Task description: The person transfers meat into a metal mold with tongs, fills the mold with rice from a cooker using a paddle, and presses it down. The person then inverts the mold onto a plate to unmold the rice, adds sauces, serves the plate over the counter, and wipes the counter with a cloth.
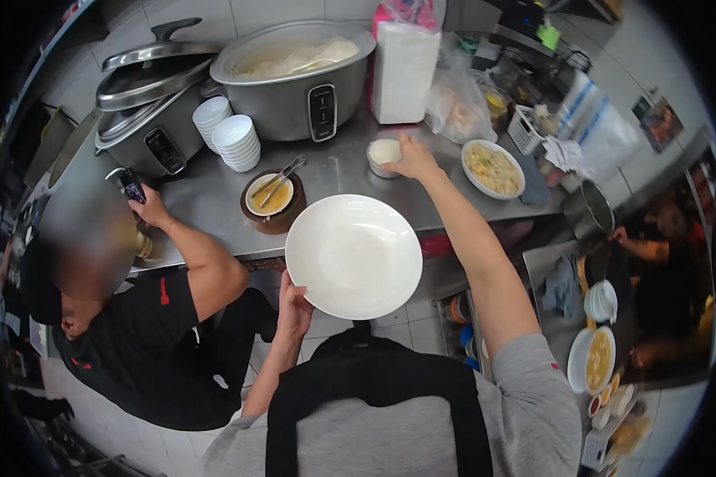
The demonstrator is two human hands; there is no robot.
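While the left hand (296, 310) clamps the plate (354, 258), the right hand (415, 159) grips the rice cup (384, 164) on the bench (338, 167).
Plate near bench edge: likely slick, fragile; best held rim and underside.

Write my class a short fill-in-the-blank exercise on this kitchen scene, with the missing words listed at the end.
The wearer's ____ hand supports the large dish. The wearer's other hand grips a small cup with contents coloured ____. A pair of metal ____ rests in the bowl of yellow liquid. The small bowls beside the large cooker stand in two ____.

Missing words: left; white; tongs; stacks.
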